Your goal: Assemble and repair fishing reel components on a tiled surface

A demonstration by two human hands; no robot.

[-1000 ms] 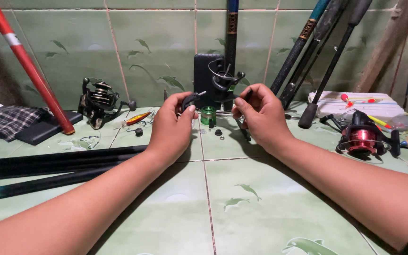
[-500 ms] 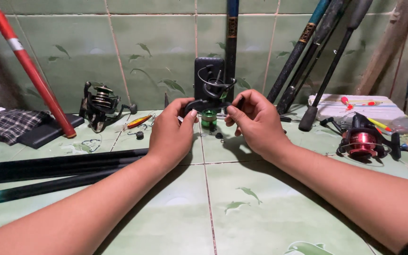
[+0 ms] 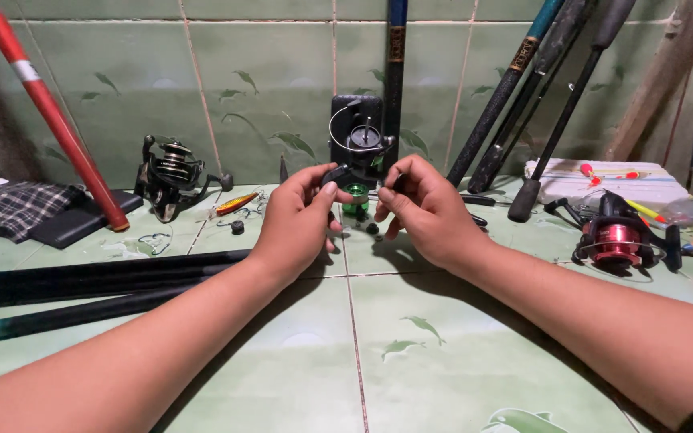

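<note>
Hands, left hand [image 3: 298, 220] and right hand [image 3: 427, 210], have drawn closer, both pinching the black reel part [image 3: 345, 175] above the green spool [image 3: 355, 195].

A green tiled floor [image 3: 411, 353] carried two fishing reels, one black [image 3: 172, 174] and one red [image 3: 615, 240], dark rod sections [image 3: 82, 281], a folded checked cloth [image 3: 18, 204] and an orange lure [image 3: 236, 203].

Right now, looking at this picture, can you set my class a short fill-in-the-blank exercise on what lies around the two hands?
1. The left hand and right hand work on a black fishing ____.
2. The spool of the reel at far right is ____.
3. The small round part between the hands is ____.
4. The pole leaning at far left is red and ____.

Missing words: reel; red; green; white
</note>
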